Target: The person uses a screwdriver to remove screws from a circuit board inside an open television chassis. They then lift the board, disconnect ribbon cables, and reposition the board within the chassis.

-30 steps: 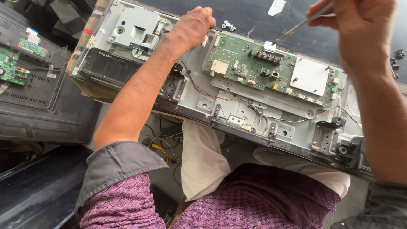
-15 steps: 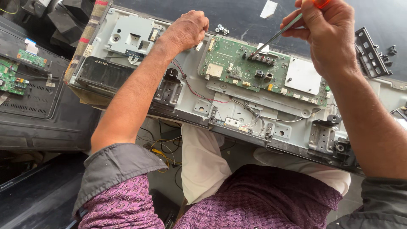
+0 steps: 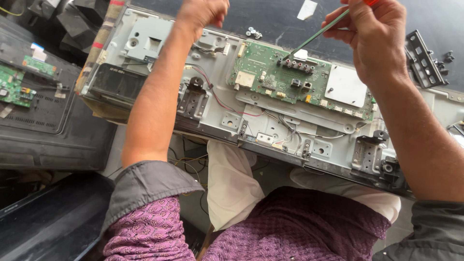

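Across the person's lap lies an opened flat-panel chassis (image 3: 270, 130), grey metal back facing up, far edge on a dark counter (image 3: 270, 19). Right hand (image 3: 374, 41) at top right, fingers closed around a screwdriver (image 3: 319, 33) with a green shaft; red handle end barely shows at frame top. Screwdriver tip sits at the upper edge of the green circuit board (image 3: 270, 77), just beside a row of dark connectors (image 3: 298, 64). Left hand (image 3: 203, 12) at top centre, curled into a loose fist on the chassis's far edge, touching the metal; can't tell if it holds anything. White shield plate (image 3: 345, 87) on the board's right part. Red wire (image 3: 217, 99) runs from under the left forearm toward the board. Loose screws (image 3: 253, 33) on counter beyond the chassis. Second green board (image 3: 14, 87) on a black panel far left.
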Motion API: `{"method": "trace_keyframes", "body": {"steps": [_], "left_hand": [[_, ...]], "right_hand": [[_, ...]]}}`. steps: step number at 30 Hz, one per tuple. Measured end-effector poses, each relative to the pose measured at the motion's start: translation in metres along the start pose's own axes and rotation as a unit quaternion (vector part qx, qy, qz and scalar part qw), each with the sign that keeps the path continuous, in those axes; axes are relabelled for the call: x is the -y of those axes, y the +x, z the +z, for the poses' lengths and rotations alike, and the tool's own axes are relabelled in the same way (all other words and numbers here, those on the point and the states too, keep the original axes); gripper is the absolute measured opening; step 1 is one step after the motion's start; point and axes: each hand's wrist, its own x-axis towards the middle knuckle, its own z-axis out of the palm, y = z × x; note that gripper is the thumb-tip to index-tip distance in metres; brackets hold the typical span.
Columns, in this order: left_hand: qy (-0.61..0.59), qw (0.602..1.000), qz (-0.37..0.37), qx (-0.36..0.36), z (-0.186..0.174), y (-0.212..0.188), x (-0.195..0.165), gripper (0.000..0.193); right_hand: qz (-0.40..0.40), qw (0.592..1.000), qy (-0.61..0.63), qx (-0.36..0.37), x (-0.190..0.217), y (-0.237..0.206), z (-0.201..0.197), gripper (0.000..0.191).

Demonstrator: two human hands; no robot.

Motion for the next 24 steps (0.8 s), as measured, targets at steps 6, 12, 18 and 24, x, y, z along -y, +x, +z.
{"method": "trace_keyframes", "body": {"steps": [6,12,18,24], "left_hand": [[-0.384,0.922,-0.037,-0.043,-0.019,-0.011,-0.001,0.019],[-0.135,0.989,0.005,-0.063,0.001,-0.016,0.017,0.016],[0.386,0.919,-0.037,-0.07,0.021,-0.027,0.009,0.02],[0.463,0.883,-0.009,-0.073,0.028,-0.034,0.018,0.017]], "right_hand": [[0.007,1.0,0.018,-0.004,0.002,0.002,0.004,0.016],[0.02,0.999,0.026,0.004,-0.004,0.0,0.002,0.017],[-0.002,1.0,0.009,-0.008,-0.011,0.0,0.001,0.018],[-0.002,1.0,0.03,-0.005,-0.011,-0.002,0.0,0.019]]}}
